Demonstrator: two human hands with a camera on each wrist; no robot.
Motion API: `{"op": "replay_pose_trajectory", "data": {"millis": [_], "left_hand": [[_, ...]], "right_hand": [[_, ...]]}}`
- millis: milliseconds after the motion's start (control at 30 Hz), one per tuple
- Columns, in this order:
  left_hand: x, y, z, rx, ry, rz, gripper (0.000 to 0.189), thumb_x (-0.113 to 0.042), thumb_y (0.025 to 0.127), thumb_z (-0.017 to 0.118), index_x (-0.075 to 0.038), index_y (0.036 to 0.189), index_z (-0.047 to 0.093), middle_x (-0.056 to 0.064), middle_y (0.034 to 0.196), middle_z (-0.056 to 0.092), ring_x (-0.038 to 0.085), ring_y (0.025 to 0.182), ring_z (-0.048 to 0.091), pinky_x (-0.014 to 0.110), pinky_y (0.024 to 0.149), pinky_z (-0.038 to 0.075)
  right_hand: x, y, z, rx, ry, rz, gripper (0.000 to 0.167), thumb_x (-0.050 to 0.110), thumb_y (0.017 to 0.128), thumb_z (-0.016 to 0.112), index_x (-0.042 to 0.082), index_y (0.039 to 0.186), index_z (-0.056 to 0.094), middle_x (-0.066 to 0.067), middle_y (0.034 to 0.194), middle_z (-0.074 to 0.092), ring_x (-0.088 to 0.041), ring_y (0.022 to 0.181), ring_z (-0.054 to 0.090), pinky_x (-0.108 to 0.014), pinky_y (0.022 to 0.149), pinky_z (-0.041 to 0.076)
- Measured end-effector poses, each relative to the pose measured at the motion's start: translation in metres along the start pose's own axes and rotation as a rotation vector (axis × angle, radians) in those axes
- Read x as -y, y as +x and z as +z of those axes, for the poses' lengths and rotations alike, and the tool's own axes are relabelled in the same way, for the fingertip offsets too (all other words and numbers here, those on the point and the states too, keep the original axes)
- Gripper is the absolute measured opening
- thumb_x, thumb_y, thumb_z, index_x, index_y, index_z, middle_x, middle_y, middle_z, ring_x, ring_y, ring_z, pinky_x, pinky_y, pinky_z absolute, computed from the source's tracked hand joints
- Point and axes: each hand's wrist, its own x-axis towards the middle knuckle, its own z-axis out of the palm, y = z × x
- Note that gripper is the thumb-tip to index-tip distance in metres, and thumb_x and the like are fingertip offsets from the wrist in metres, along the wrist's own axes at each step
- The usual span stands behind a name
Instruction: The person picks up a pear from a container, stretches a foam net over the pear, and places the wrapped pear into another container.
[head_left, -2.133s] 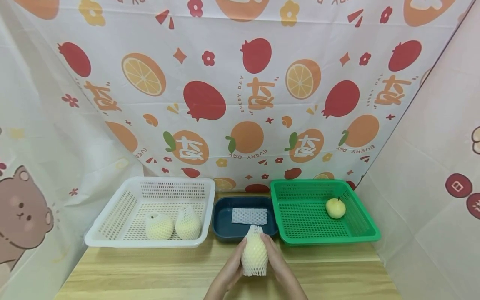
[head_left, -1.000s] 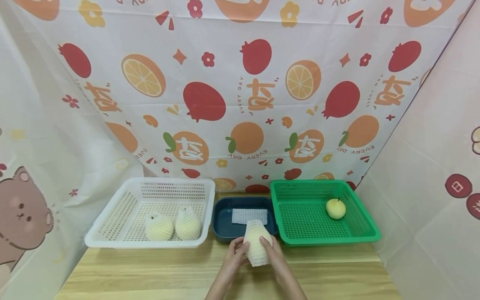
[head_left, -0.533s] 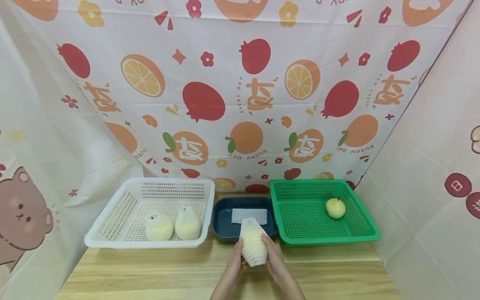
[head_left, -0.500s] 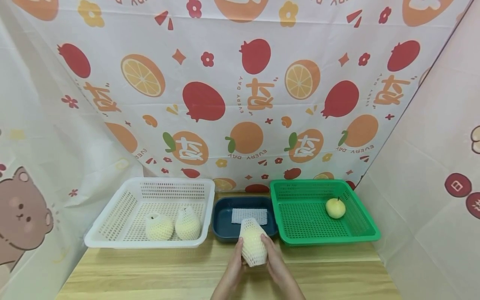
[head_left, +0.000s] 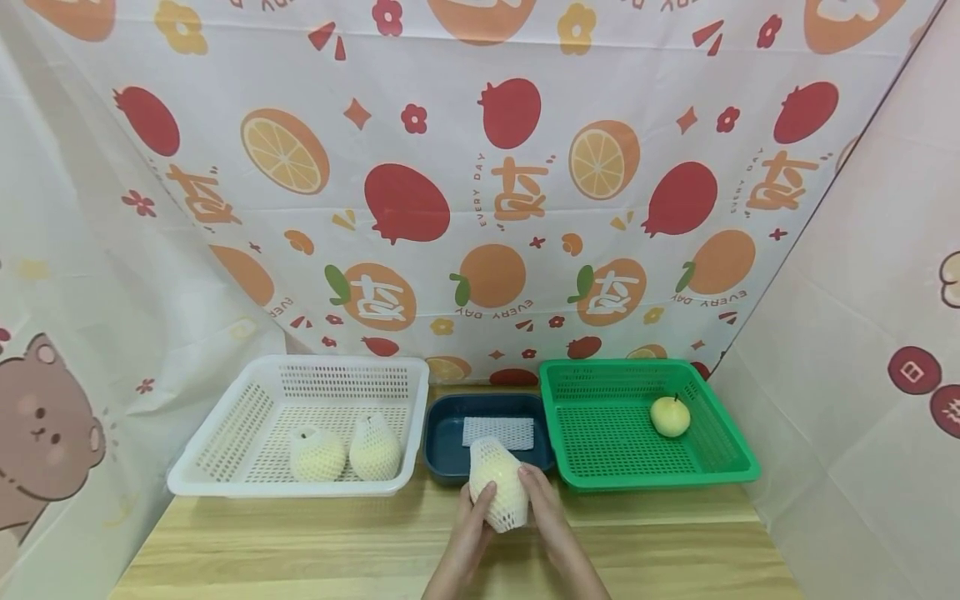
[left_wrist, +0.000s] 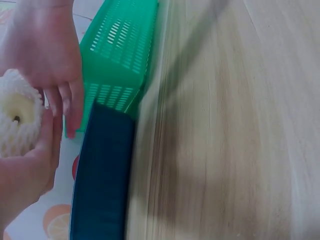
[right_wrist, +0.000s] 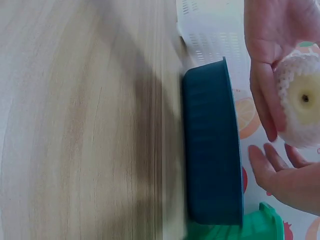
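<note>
A pale yellow pear (head_left: 498,483) in a white foam net sleeve is held over the table's near middle, its net-covered top tilted to the left in the head view. My left hand (head_left: 471,521) grips it from the left, thumb across the front. On its other side, my right hand (head_left: 546,508) lies close with fingers extended; the right wrist view shows these fingers (right_wrist: 272,160) loosely spread beside the netted pear (right_wrist: 302,97). In the left wrist view the pear's bare end with its dark spot (left_wrist: 16,119) shows through the net opening.
Behind the hands, a dark blue tray (head_left: 442,462) holds a flat white foam net (head_left: 498,433). On the left, a white basket (head_left: 225,483) contains two netted pears (head_left: 318,457). A green basket (head_left: 660,481) on the right has one bare pear (head_left: 670,416).
The netted pear has shifted slightly left and turned, its top tilting further left. The left thumb now lies across its front, and the right hand's hold has loosened.
</note>
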Motion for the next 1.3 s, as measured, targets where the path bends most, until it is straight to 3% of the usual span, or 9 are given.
{"op": "replay_pose_trajectory", "data": {"millis": [200, 400, 567, 767, 867, 1067, 1167, 1300], "left_hand": [[-0.002, 0.0, -0.005, -0.135, 0.197, 0.066, 0.076, -0.023, 0.089, 0.059, 0.003, 0.137, 0.006, 0.031, 0.134, 0.027, 0.038, 0.116, 0.041, 0.04, 0.091, 0.041], [0.002, -0.001, -0.01, -0.162, 0.392, 0.17, 0.091, -0.014, 0.073, 0.076, 0.0, 0.137, 0.011, 0.03, 0.131, 0.031, 0.039, 0.116, 0.04, 0.042, 0.09, 0.04], [0.008, -0.001, -0.008, -0.186, 0.478, 0.22, 0.092, -0.012, 0.067, 0.081, -0.002, 0.137, 0.022, 0.026, 0.132, 0.033, 0.036, 0.114, 0.04, 0.043, 0.088, 0.039], [0.01, 0.002, -0.007, -0.196, 0.562, 0.284, 0.094, -0.006, 0.062, 0.082, 0.003, 0.135, 0.024, 0.024, 0.13, 0.033, 0.038, 0.116, 0.038, 0.048, 0.091, 0.036], [0.007, 0.0, -0.009, -0.14, 0.578, 0.269, 0.093, -0.008, 0.065, 0.081, 0.004, 0.136, 0.022, 0.025, 0.13, 0.031, 0.039, 0.115, 0.038, 0.047, 0.089, 0.038], [-0.002, -0.004, -0.016, -0.009, 0.515, 0.169, 0.079, -0.021, 0.083, 0.068, 0.003, 0.139, 0.018, 0.026, 0.129, 0.032, 0.037, 0.113, 0.041, 0.044, 0.088, 0.041], [-0.006, -0.004, -0.018, -0.003, 0.461, 0.137, 0.063, -0.019, 0.09, 0.058, 0.006, 0.136, 0.023, 0.026, 0.127, 0.035, 0.034, 0.11, 0.045, 0.041, 0.085, 0.044], [-0.009, -0.003, -0.02, -0.019, 0.305, 0.087, 0.054, -0.019, 0.094, 0.046, 0.013, 0.132, 0.025, 0.026, 0.124, 0.037, 0.03, 0.105, 0.049, 0.037, 0.079, 0.047]], "right_hand": [[0.002, 0.001, 0.0, -0.047, 0.05, -0.077, 0.049, 0.031, 0.098, 0.044, -0.002, 0.133, 0.04, -0.017, 0.128, 0.047, -0.027, 0.113, 0.048, -0.041, 0.09, 0.041], [0.003, -0.001, 0.0, -0.014, 0.046, -0.147, 0.047, 0.024, 0.096, 0.05, -0.002, 0.134, 0.039, -0.019, 0.131, 0.045, -0.028, 0.118, 0.043, -0.03, 0.09, 0.041], [0.001, 0.0, 0.001, 0.068, 0.0, -0.145, 0.057, 0.02, 0.091, 0.058, -0.001, 0.137, 0.033, -0.021, 0.134, 0.039, -0.032, 0.119, 0.04, -0.036, 0.093, 0.038], [-0.004, 0.002, 0.005, 0.125, -0.071, -0.113, 0.077, 0.018, 0.083, 0.068, 0.001, 0.142, 0.022, -0.024, 0.135, 0.032, -0.035, 0.115, 0.04, -0.043, 0.087, 0.041], [-0.006, 0.002, 0.006, 0.095, -0.077, -0.081, 0.079, 0.021, 0.083, 0.069, 0.001, 0.142, 0.02, -0.024, 0.133, 0.033, -0.035, 0.113, 0.042, -0.043, 0.085, 0.043], [-0.007, 0.0, 0.005, 0.033, -0.023, -0.029, 0.071, 0.028, 0.088, 0.061, -0.004, 0.139, 0.022, -0.024, 0.13, 0.038, -0.034, 0.114, 0.043, -0.045, 0.088, 0.042], [-0.006, -0.002, 0.004, 0.013, -0.004, -0.001, 0.068, 0.03, 0.09, 0.057, -0.006, 0.136, 0.023, -0.023, 0.126, 0.042, -0.032, 0.11, 0.047, -0.044, 0.087, 0.042], [-0.003, -0.003, 0.004, 0.009, 0.042, 0.025, 0.065, 0.03, 0.09, 0.053, -0.008, 0.134, 0.024, -0.021, 0.119, 0.046, -0.028, 0.101, 0.051, -0.041, 0.079, 0.047]]}}
